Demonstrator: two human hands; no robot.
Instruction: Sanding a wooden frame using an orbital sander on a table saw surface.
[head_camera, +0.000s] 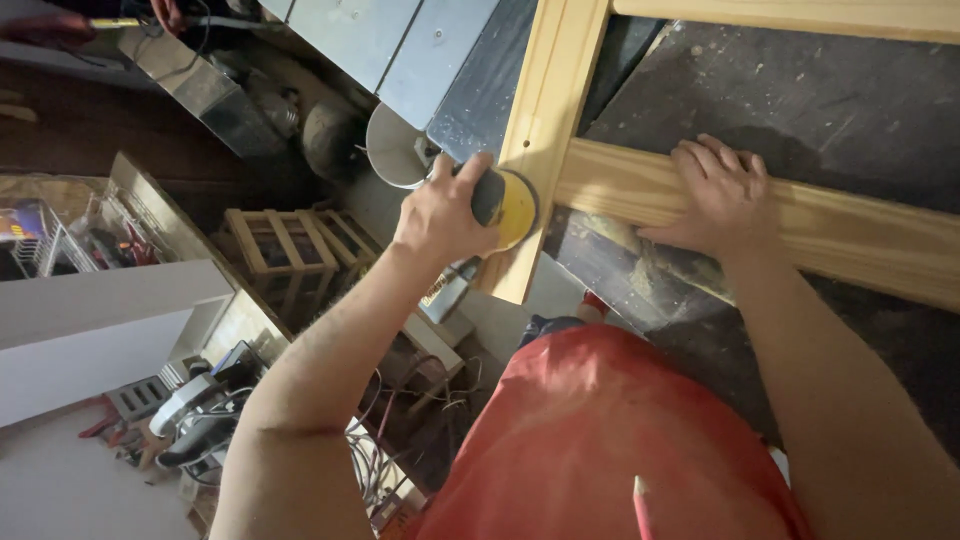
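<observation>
A pale pine wooden frame (800, 215) of joined flat rails lies on a dark, dusty workbench top (820, 100); its rails run out of view at the top and right. The right hand (718, 197) rests flat on the frame's crosswise rail, fingers spread, palm down, holding nothing. At the frame's near upright rail, beside the corner joint, the left hand (440, 215) curls closed over a round yellow-and-black sanding pad (505, 205), pressing it on the wood; the hand covers most of the pad, so its shape is hard to make out. Both forearms reach forward, elbows bent.
</observation>
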